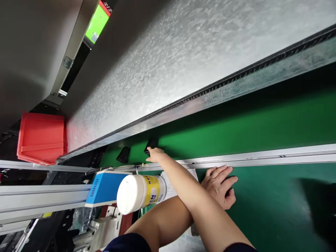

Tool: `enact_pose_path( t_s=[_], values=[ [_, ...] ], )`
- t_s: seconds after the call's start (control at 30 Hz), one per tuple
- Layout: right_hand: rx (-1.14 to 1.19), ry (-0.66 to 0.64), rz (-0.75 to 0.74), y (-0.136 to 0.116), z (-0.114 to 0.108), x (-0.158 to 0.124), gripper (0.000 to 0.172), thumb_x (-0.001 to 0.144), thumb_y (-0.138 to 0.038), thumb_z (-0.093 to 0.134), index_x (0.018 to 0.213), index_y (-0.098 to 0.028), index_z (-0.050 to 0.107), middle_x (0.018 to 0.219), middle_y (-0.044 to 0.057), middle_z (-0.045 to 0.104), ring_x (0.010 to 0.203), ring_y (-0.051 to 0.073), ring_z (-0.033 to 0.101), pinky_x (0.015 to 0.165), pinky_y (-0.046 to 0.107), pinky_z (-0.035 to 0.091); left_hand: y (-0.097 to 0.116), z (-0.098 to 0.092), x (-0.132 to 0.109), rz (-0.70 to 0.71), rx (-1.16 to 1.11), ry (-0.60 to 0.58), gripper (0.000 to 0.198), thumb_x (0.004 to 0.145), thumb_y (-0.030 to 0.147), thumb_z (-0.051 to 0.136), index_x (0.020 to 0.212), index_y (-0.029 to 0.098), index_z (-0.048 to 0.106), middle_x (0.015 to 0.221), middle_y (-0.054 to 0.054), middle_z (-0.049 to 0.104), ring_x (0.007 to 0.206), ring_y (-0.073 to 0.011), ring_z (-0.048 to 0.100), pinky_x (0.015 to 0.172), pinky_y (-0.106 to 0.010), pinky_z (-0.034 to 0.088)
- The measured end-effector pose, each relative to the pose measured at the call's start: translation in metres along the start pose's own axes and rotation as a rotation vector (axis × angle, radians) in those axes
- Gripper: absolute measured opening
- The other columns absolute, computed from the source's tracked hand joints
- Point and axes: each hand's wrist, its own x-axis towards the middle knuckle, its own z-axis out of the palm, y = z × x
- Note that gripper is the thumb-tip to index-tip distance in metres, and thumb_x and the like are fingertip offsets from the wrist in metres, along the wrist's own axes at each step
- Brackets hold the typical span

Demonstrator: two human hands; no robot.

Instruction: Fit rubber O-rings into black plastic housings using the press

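My arms are crossed over the bench. My right hand (155, 154) reaches across the aluminium rail (262, 156) to the green conveyor belt (249, 122), and its fingertips close on a small black part (151, 143) there. A second black part (123, 154) lies just to the left of it on the belt. My left hand (219, 185) rests on the green mat (275, 203) on the near side of the rail, with its fingers loosely spread and nothing in them.
A white canister with a yellow label (140, 193) lies beside my forearm, next to a blue and white device (105, 187). Beyond the belt runs a galvanised metal panel (170, 63). A red bin (40, 138) stands at the left. Paper sheets (170, 190) lie under my arms.
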Motion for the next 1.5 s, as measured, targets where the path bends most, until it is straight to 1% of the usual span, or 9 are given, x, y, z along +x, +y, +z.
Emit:
enact_pose_path(
  t_s=[0.23,0.4,0.57,0.77,0.87,1.0,1.17,1.3,1.5],
  values=[
    [0.228,0.168,0.044,0.024,0.007,0.014,0.03,0.092,-0.039,0.057,0.11,-0.015,0.058,0.102,0.005,0.063,0.087,0.016,0.062,0.077,0.034,0.053,-0.002,0.001,0.001,0.005,0.004,0.023,0.048,0.077,0.024,0.051,0.125,0.023,0.055,0.144,-0.005,0.048,0.134,-0.0228,0.041,0.109,-0.045,0.036],
    [0.294,0.36,0.073,0.029,-0.026,-0.027,0.02,0.087,-0.037,0.061,0.099,-0.021,0.055,0.091,0.0,0.065,0.08,0.013,0.061,0.065,0.022,0.045,-0.007,0.003,-0.002,0.057,0.006,0.039,0.047,0.074,0.021,0.052,0.121,0.021,0.057,0.14,-0.008,0.051,0.131,-0.0247,0.044,0.104,-0.046,0.041],
    [0.17,0.48,0.095,0.05,-0.1,-0.125,0.022,0.079,-0.041,0.068,0.087,-0.027,0.053,0.075,-0.008,0.06,0.069,0.01,0.056,0.059,0.017,0.038,-0.018,0.007,-0.005,0.113,0.072,-0.023,0.04,0.082,0.022,0.05,0.12,0.02,0.057,0.133,-0.013,0.056,0.124,-0.032,0.051,0.101,-0.052,0.042],
    [-0.057,0.624,0.252,0.111,-0.188,-0.31,0.017,0.076,-0.025,0.067,0.085,-0.024,0.053,0.072,-0.007,0.057,0.068,0.011,0.052,0.064,0.02,0.035,-0.008,0.0,-0.006,0.105,0.059,0.005,0.038,0.086,0.016,0.045,0.122,0.018,0.057,0.141,-0.013,0.05,0.131,-0.0292,0.045,0.103,-0.049,0.038],
    [-0.129,0.699,0.36,0.146,-0.21,-0.387,0.013,0.08,-0.022,0.061,0.091,-0.022,0.053,0.075,-0.005,0.055,0.07,0.012,0.051,0.068,0.022,0.037,-0.004,-0.005,-0.006,0.088,0.1,-0.014,0.037,0.087,0.017,0.044,0.121,0.018,0.057,0.141,-0.011,0.049,0.132,-0.0276,0.044,0.104,-0.047,0.036],
    [-0.201,0.677,0.519,0.176,-0.216,-0.446,0.015,0.078,-0.02,0.061,0.092,-0.022,0.057,0.072,-0.004,0.055,0.068,0.013,0.05,0.068,0.024,0.039,-0.003,-0.004,-0.005,0.078,0.127,-0.025,0.037,0.088,0.018,0.042,0.121,0.019,0.058,0.142,-0.011,0.049,0.133,-0.0271,0.043,0.105,-0.047,0.035],
    [-0.253,0.592,0.658,0.185,-0.211,-0.476,0.017,0.077,-0.012,0.058,0.089,-0.022,0.064,0.07,-0.003,0.059,0.066,0.013,0.053,0.066,0.024,0.041,-0.004,-0.003,-0.005,0.081,0.13,-0.015,0.036,0.088,0.018,0.041,0.121,0.018,0.058,0.142,-0.011,0.049,0.133,-0.026,0.043,0.106,-0.046,0.035],
    [-0.337,0.683,0.79,0.174,-0.207,-0.484,0.028,0.084,-0.009,0.046,0.1,-0.021,0.065,0.077,0.001,0.064,0.071,0.015,0.058,0.069,0.025,0.043,-0.004,-0.003,-0.005,0.079,0.138,-0.007,0.036,0.089,0.019,0.041,0.121,0.018,0.057,0.142,-0.01,0.05,0.132,-0.026,0.044,0.106,-0.045,0.035],
    [-0.564,0.888,0.986,0.156,-0.172,-0.449,0.047,0.087,-0.042,0.056,0.126,-0.016,0.049,0.114,0.016,0.059,0.096,0.028,0.061,0.08,0.035,0.045,-0.006,-0.001,-0.007,0.088,0.143,0.002,0.037,0.089,0.02,0.04,0.12,0.019,0.059,0.141,-0.01,0.051,0.131,-0.0265,0.045,0.105,-0.046,0.037]
  ],
)
